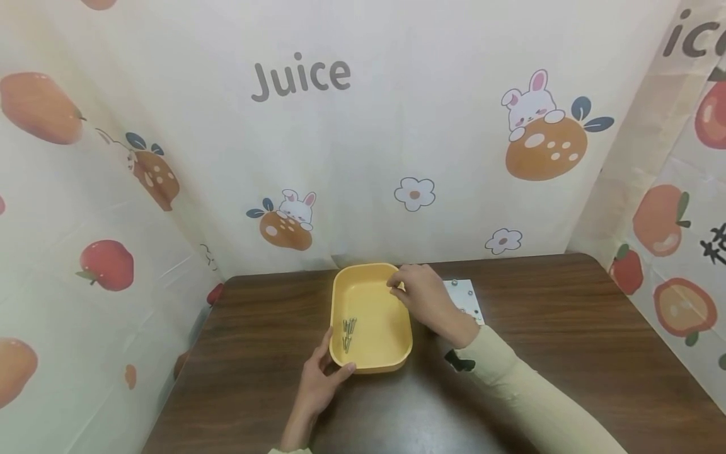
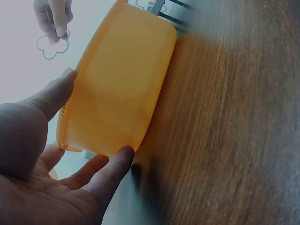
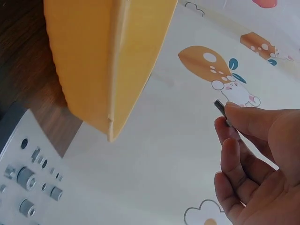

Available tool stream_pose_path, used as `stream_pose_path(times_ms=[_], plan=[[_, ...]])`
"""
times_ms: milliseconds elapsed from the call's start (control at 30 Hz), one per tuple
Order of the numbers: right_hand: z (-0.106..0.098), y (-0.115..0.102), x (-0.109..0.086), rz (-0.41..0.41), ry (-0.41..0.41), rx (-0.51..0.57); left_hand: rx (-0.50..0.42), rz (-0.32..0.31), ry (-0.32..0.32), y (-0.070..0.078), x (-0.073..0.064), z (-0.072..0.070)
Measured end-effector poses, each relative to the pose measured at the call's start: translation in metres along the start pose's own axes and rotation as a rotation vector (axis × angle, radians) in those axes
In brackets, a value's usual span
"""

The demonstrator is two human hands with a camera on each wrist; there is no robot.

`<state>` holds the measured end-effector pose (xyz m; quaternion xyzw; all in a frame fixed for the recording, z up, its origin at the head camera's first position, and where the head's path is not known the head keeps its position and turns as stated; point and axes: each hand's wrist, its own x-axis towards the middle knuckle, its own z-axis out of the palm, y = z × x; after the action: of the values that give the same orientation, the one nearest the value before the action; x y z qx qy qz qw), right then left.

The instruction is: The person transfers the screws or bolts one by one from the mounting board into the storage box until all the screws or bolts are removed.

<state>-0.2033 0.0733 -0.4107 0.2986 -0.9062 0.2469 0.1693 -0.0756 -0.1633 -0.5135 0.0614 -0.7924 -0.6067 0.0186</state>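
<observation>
A yellow plastic tray point(image 1: 379, 315) with rounded corners sits on the table. Several metal screws point(image 1: 348, 334) lie together in its near left part. My left hand point(image 1: 314, 381) grips the tray's near left corner, thumb on the near side and fingers round the left side. Above the tray's far right corner is my right hand point(image 1: 425, 296), which pinches a small threaded screw point(image 3: 219, 108) between thumb and index finger. In the right wrist view the screw's threaded end sticks out from the fingertips; the other end is partly hidden by them.
A light metal plate point(image 1: 465, 291) with holes and several raised bolts lies right of the tray, partly hidden by the right hand. The brown wooden table point(image 1: 556, 315) meets a printed curtain point(image 1: 363, 145) at the back and sides.
</observation>
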Motion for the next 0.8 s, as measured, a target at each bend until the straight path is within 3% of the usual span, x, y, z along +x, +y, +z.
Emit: stream_pose_path(times_ms=[300,800], plan=[[0.003,-0.005,0.003,-0.019,0.005,0.043,0.02,-0.012,0.004,0.001,0.0,0.0],[0.006,-0.012,0.009,0.0,-0.051,0.066,0.023,-0.012,0.008,0.001,0.0,0.001]])
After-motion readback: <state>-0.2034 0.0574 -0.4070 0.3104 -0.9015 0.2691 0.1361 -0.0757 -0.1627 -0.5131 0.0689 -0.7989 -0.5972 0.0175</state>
